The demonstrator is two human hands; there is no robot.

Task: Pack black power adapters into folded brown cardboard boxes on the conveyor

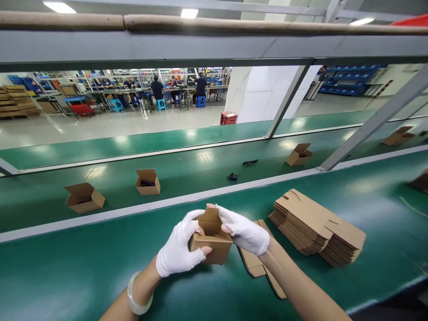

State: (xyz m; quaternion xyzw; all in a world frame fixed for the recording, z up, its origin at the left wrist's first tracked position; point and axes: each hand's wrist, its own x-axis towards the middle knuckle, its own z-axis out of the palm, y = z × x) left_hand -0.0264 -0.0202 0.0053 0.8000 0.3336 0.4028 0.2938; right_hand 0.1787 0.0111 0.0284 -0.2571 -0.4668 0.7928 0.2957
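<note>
My left hand [179, 245] and my right hand [244, 232], both in white fabric gloves, grip a small kraft cardboard box [212, 245] from either side, just above the green conveyor belt [83, 276]. The box is partly folded, with its top flaps standing up and its lower part hidden by my fingers. A tall stack of flattened cardboard box blanks [316, 227] lies to the right of my right hand. One loose flat blank [256, 261] lies partly under my right wrist. A pale bangle [135, 294] circles my left wrist.
Beyond a white belt edge [160, 209], a second green belt carries several open cardboard boxes, including one [84, 197] at left, and a black cable with a plug [239, 171]. A grey metal frame [200, 49] crosses above. Co-workers [200, 87] sit at distant benches.
</note>
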